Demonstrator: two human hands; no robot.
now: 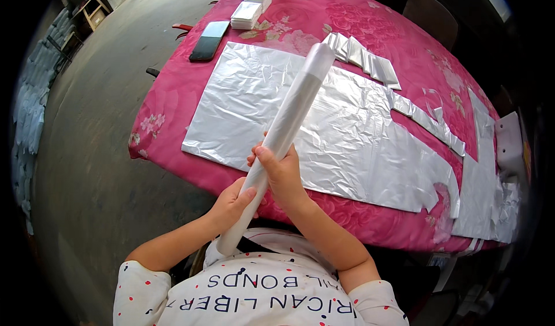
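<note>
Gripping roll (295, 106) in left hand (230, 206) and right hand (282, 174) across worktop (358, 215) edge, with bare cloth (176, 103) left of sheet (243, 103). Wearing dark-lettered shirt (260, 300).

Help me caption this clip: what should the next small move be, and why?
Perhaps lower the roll onto the sheet: the left hand and right hand both hold it, and in this view it slants across the sheet.

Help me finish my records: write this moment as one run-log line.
left hand grips white roll low | right hand grips it higher | silvery plastic lies wrinkled on pink tablecloth
</note>
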